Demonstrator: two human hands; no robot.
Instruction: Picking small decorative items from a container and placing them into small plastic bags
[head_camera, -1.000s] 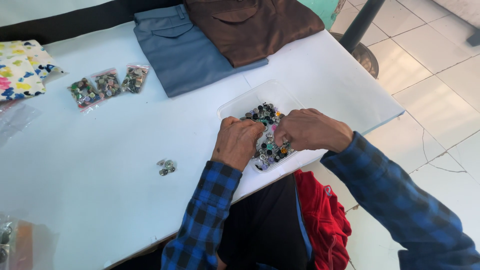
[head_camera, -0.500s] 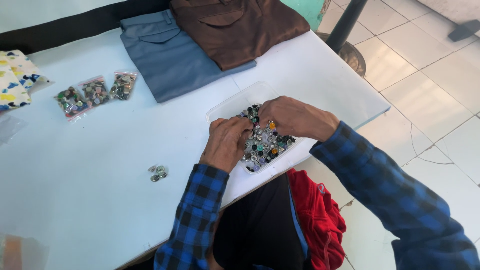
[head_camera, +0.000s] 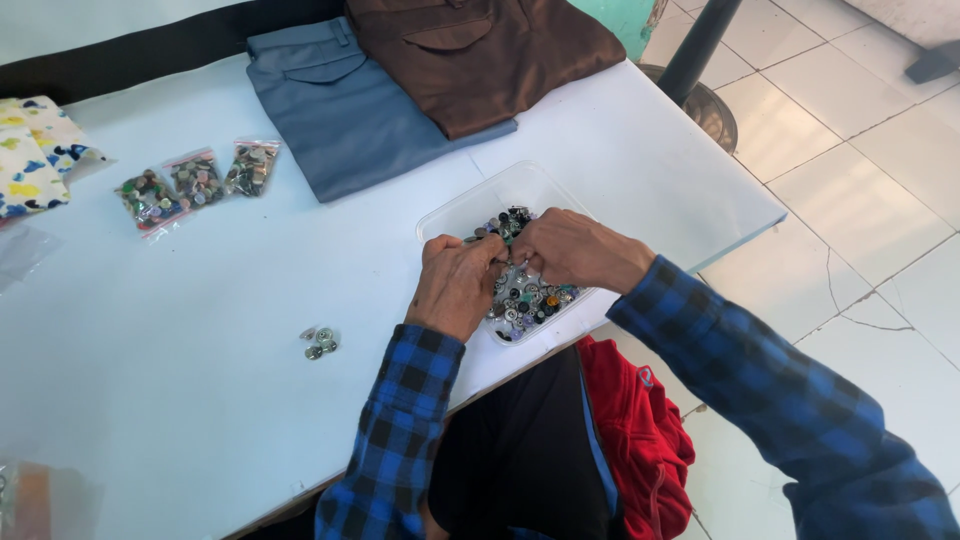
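Observation:
A clear plastic tray full of mixed small buttons sits near the table's front edge. My left hand and my right hand hover over it, fingertips meeting above the buttons. The fingers pinch together, seemingly on a small button too tiny to make out. A few loose buttons lie on the table to the left of my left hand. Both sleeves are blue-and-black plaid.
Three small bags of buttons lie at the left. Folded grey-blue trousers and a brown garment lie at the back. A patterned cloth is at the far left. A red cloth rests on my lap.
The view has shifted slightly. My hands stay over the tray, fingers still working together among the buttons.

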